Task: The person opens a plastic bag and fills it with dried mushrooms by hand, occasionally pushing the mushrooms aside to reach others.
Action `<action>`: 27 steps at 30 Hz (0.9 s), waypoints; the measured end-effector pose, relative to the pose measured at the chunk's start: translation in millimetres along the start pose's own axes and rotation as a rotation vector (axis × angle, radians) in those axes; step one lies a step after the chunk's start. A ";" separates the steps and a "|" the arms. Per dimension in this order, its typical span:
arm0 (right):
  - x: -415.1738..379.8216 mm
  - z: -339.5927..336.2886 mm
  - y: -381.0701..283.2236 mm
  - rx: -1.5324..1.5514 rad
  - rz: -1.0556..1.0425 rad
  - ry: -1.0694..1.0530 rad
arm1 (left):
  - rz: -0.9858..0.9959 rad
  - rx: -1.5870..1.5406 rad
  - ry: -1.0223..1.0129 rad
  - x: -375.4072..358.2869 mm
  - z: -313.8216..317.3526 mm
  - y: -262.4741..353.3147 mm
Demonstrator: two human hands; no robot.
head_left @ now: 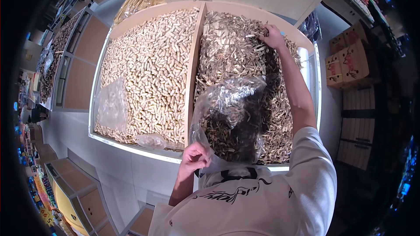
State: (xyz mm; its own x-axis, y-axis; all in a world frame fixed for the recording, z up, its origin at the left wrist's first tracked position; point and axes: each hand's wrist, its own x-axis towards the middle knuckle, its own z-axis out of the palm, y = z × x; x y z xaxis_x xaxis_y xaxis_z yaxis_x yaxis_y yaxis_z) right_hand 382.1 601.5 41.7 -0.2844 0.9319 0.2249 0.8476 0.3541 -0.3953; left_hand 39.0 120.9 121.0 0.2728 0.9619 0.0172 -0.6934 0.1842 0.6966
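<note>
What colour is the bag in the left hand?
The plastic bag is clear, colourless; see the head view.

Peanuts (153, 61) brightly lit — glare on plastic bag (238, 94) — fisheye edges curved, corners black.

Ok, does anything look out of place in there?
Yes: a clear plastic sheet lies on the peanuts, left of centre, and a crumpled plastic piece sits near their front edge. Loose plastic looks odd on food.
</note>
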 end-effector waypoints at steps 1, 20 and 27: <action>-2.3 3.3 5.1 -0.027 0.040 -0.024 | -0.001 -0.011 -0.003 0.4 0.4 -0.9; -1.2 26.0 18.0 0.042 0.342 -0.351 | -0.038 -0.037 -0.040 10.0 5.1 -9.0; -5.0 36.6 9.0 -0.028 0.449 -0.323 | -0.036 0.002 0.037 -0.9 12.6 -5.9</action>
State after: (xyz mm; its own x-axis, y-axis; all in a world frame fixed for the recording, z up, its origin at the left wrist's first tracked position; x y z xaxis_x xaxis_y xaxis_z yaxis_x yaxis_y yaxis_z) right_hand 374.8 602.8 4.4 -0.0113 0.9690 -0.2470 0.9277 -0.0821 -0.3642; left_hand 51.3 116.4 126.0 0.2729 0.9614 -0.0341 -0.6822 0.2184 0.6978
